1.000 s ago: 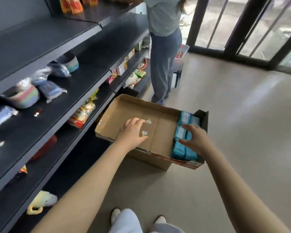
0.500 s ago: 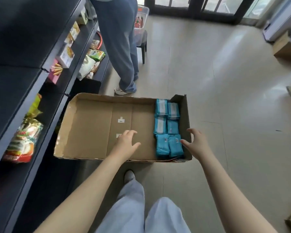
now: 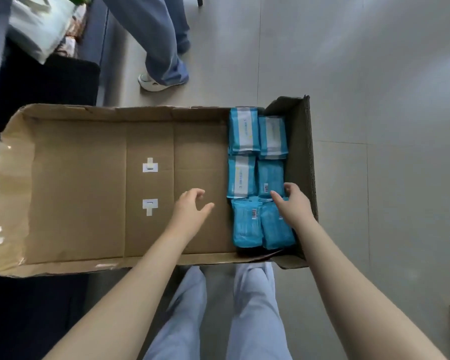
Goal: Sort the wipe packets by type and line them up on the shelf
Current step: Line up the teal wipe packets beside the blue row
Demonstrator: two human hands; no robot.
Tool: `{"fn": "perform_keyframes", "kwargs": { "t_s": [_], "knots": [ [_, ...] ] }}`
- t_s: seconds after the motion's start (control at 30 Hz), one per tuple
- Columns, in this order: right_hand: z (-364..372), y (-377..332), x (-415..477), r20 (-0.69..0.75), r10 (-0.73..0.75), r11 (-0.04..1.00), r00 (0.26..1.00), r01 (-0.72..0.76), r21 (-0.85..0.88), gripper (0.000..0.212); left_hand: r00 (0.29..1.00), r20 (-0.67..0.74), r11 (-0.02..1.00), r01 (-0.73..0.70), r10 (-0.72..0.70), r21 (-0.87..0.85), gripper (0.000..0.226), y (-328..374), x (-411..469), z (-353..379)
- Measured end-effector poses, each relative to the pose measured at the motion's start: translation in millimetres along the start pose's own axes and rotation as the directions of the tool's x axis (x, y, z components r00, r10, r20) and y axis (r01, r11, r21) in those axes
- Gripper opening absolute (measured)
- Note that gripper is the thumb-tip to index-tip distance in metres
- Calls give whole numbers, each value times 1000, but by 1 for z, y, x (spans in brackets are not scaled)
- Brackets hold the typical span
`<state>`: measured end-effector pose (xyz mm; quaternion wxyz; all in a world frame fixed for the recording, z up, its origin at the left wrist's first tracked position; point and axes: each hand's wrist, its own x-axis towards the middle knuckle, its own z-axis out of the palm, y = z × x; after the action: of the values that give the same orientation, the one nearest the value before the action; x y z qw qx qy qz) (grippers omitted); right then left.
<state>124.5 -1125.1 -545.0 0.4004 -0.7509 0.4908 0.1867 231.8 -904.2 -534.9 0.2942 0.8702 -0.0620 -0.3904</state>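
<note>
Head view: packets [image 3: 247,224] sit at the box's [image 3: 76,190] right end. Right hand [image 3: 294,206] rests on them, fingers [image 3: 290,187] spread, gripping nothing; left hand [image 3: 190,211] hovers open. Best to grip one type squarely.

The wipe packets [image 3: 247,224] are bright turquoise-blue. The far ones carry a broad white band down the middle, and the near ones show small white barcode patches. The cardboard box [image 3: 83,190] is plain tan-brown, with two white tape pieces [image 3: 150,166] on its bottom. The floor [image 3: 374,74] is pale grey tile with thin darker joints. My trousers [image 3: 255,320] are a very light bluish white. The other person's trousers [image 3: 156,35] are slate blue and their shoe [image 3: 151,84] is white. The shelf [image 3: 37,81] is black.
</note>
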Motion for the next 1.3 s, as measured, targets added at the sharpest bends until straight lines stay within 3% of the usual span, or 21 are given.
{"fn": "perform_keyframes", "kwargs": {
  "t_s": [0.37, 0.47, 0.57, 0.67, 0.8, 0.93, 1.03, 1.2, 1.3],
  "knots": [
    [23, 14, 103, 70, 9, 993, 997, 0, -121, 66, 957, 74, 918, 291, -282, -268, 59, 27, 111, 87],
    [30, 16, 110, 57, 12, 987, 998, -3, -163, 66, 945, 58, 895, 322, -321, -307, 46, 28, 119, 100],
    [39, 17, 113, 42, 17, 995, 999, -13, -100, 65, 944, -14, 913, 316, -330, -259, 22, 23, 120, 104],
    [46, 16, 115, -7, 25, 999, 1000, -25, -32, 49, 942, 2, 894, 320, -337, -315, 11, 14, 118, 101],
    [46, 14, 115, 33, 152, 954, 988, -155, 257, 44, 937, 40, 848, 333, -348, -414, 8, 4, 114, 93],
    [33, 11, 100, 10, 73, 897, 997, -71, 436, 25, 958, -24, 848, 240, -285, -473, 8, 3, 105, 80],
    [12, -7, 69, -12, -54, 792, 998, 50, 609, 16, 970, -108, 841, 130, -218, -525, 9, 13, 86, 55],
    [-30, -58, -11, -43, -184, 557, 982, 140, 819, 30, 975, -196, 737, -60, -101, -673, 22, 50, 9, -26],
    [-61, -103, -79, -26, -265, 472, 964, 153, 868, 22, 974, -220, 648, -136, -50, -750, 22, 78, -55, -85]
  ]
}}
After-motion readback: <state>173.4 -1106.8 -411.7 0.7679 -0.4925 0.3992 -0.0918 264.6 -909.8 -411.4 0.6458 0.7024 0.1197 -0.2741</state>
